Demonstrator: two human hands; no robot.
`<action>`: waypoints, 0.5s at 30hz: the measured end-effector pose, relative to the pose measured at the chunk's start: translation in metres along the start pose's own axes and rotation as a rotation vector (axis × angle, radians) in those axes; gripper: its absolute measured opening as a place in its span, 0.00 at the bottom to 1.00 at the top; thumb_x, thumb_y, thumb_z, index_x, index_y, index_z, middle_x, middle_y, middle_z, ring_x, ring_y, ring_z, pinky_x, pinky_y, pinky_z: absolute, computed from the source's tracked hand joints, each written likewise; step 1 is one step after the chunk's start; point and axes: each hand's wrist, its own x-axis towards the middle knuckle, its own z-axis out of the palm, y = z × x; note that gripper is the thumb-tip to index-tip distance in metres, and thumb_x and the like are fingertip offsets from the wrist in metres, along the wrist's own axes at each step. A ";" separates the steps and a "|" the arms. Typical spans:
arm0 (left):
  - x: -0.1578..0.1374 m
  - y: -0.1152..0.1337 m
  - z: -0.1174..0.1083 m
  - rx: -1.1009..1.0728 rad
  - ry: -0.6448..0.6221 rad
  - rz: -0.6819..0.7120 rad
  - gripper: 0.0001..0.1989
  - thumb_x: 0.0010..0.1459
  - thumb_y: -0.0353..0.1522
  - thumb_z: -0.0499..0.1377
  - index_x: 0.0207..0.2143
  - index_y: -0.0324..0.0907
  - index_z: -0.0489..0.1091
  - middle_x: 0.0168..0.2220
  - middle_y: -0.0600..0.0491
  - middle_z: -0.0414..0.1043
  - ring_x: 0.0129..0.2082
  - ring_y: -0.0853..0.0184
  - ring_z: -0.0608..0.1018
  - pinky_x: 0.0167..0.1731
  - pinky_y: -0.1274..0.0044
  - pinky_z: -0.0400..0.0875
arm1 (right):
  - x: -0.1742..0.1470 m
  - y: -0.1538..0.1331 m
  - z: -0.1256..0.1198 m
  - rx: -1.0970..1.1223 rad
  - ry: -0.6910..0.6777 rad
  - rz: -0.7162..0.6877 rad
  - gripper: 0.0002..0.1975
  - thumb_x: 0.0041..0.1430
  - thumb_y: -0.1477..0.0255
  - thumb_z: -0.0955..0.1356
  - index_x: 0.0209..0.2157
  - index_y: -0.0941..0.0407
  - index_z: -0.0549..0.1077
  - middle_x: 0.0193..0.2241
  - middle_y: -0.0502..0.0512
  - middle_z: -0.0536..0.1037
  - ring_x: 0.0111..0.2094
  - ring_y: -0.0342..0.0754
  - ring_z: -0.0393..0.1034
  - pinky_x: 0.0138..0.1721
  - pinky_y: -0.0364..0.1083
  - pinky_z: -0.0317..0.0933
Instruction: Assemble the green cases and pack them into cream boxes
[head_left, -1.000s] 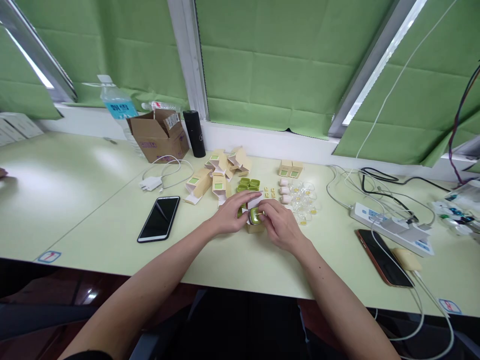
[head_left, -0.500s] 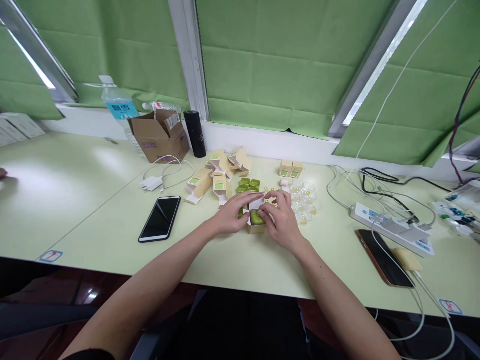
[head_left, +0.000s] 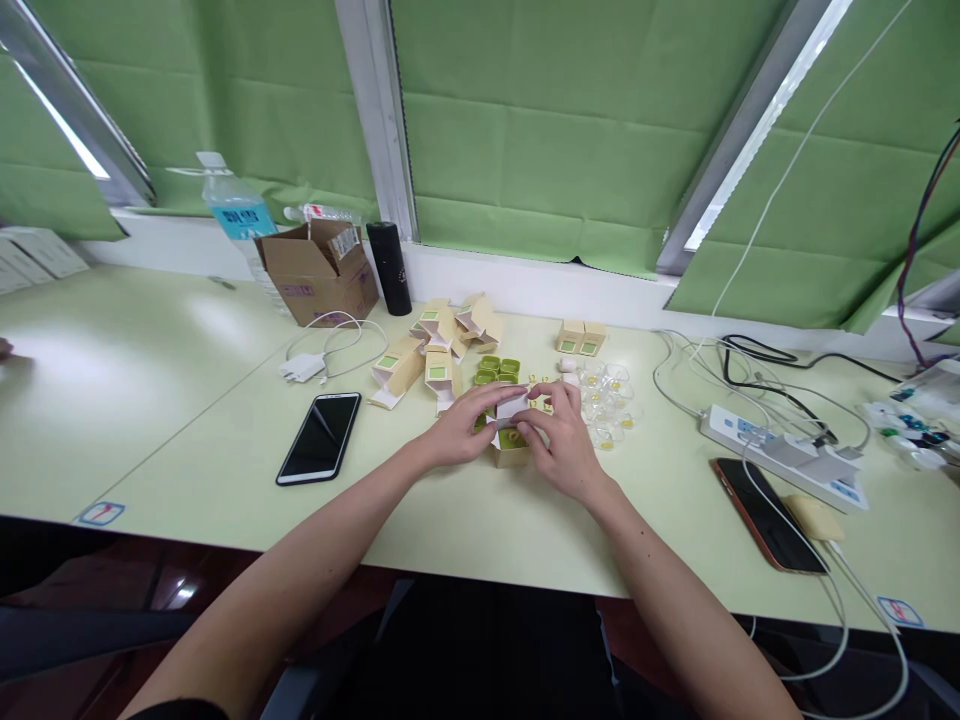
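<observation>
A small cream carton box stands on the table with its white lid flap raised. A green container sits inside it, partly covered by my fingers. My left hand is closed around the box's left side, thumb at the near edge and fingertips at the flap. My right hand grips the right side and flap, thumb and forefinger bent at the opening. Just behind are several green square containers. Small yellow pieces and clear plastic domes lie to the right.
Unfolded cream cartons lie behind left, and two closed boxes at the back. A phone lies left; another phone and a power strip are right. A cardboard box and black flask stand at the wall.
The green container has gone lower into the carton box, and its top now shows less between my fingers. Both hands have stayed almost in the same place.
</observation>
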 end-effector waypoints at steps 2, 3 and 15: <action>0.001 -0.001 -0.001 -0.046 0.000 -0.007 0.24 0.68 0.32 0.55 0.65 0.48 0.68 0.65 0.46 0.72 0.66 0.54 0.72 0.66 0.58 0.67 | 0.001 0.002 -0.002 0.075 0.076 0.061 0.10 0.68 0.74 0.64 0.39 0.50 0.77 0.46 0.60 0.73 0.53 0.60 0.63 0.53 0.62 0.67; 0.001 -0.002 -0.001 -0.071 0.000 -0.010 0.23 0.68 0.32 0.54 0.65 0.48 0.69 0.65 0.46 0.72 0.67 0.54 0.72 0.67 0.57 0.67 | 0.002 0.003 -0.003 0.120 0.116 0.102 0.09 0.68 0.74 0.64 0.40 0.50 0.76 0.45 0.59 0.74 0.52 0.59 0.65 0.52 0.61 0.68; 0.002 0.008 0.008 -0.039 0.140 -0.037 0.09 0.64 0.31 0.61 0.47 0.46 0.70 0.60 0.44 0.67 0.64 0.53 0.71 0.63 0.59 0.69 | 0.003 0.009 0.006 0.437 0.057 0.442 0.20 0.52 0.72 0.69 0.47 0.51 0.66 0.44 0.56 0.74 0.47 0.54 0.70 0.38 0.50 0.68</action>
